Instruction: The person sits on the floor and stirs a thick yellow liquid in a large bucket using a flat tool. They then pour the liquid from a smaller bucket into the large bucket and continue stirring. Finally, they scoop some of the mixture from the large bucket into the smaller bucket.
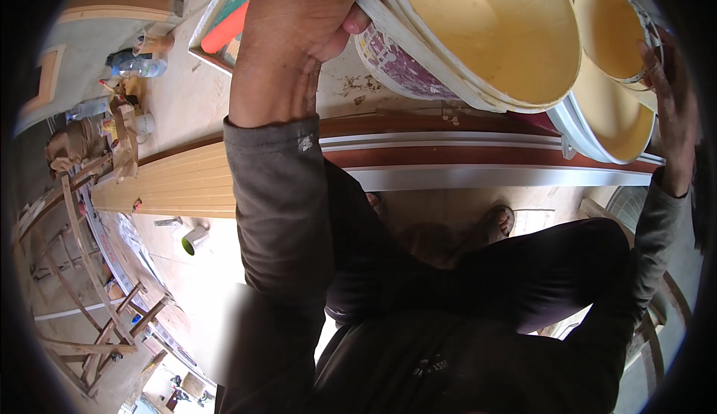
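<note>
A large white bucket (515, 93) with cream paint inside tilts at the top middle; a purple print marks its side. My left hand (321, 3) is closed on the left edge of this bucket, most of its fingers hidden or cut off by the frame. On the right, my right hand (668, 85) grips the rim of a smaller round tub (609, 29), its inside coated in cream paint. That tub stands over a second white bucket (597, 141), which also holds cream paint. The two buckets overlap in view, and whether they touch I cannot tell.
A paint tray (198, 41) with an orange-red roller (224, 29) lies beyond my left forearm. Yellow panels (179, 182) and a white-edged ledge (463, 177) run across the middle. Plastic bottles (142, 67) and wooden frames (89, 339) are at left; a white roll (194, 240) lies nearer.
</note>
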Motion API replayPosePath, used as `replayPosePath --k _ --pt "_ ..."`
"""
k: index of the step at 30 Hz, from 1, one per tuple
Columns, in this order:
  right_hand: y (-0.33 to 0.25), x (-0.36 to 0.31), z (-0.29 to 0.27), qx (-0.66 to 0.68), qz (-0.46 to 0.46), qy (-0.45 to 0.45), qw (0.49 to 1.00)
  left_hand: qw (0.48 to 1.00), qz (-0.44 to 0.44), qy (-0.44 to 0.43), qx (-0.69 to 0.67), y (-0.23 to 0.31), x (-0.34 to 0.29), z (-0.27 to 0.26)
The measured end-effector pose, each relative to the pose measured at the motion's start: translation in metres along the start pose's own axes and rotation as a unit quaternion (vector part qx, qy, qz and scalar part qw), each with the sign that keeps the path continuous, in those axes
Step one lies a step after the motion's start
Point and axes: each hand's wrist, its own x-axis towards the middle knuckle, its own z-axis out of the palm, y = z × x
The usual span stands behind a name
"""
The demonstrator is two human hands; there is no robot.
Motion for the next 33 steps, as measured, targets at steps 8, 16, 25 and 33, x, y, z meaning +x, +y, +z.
replayPosePath --k 8,16,25,33 --pt "0.004 0.003 0.023 -0.045 -0.048 -0.077 0.995 0.999 -0.019 -0.014 -0.030 -0.002 0.002 -0.001" --pt "-0.003 0.007 0.040 -0.025 -0.044 -0.086 0.995 1.000 0.005 0.008 0.017 -0.006 0.003 -0.003" --pt "-0.015 0.025 0.043 -0.018 -0.082 -0.008 0.996 1.000 -0.004 -0.012 -0.010 -0.014 0.008 -0.005" --pt "0.030 0.027 0.043 0.197 0.123 -0.023 0.972 1.000 -0.012 -0.014 -0.024 -0.010 0.020 -0.004"
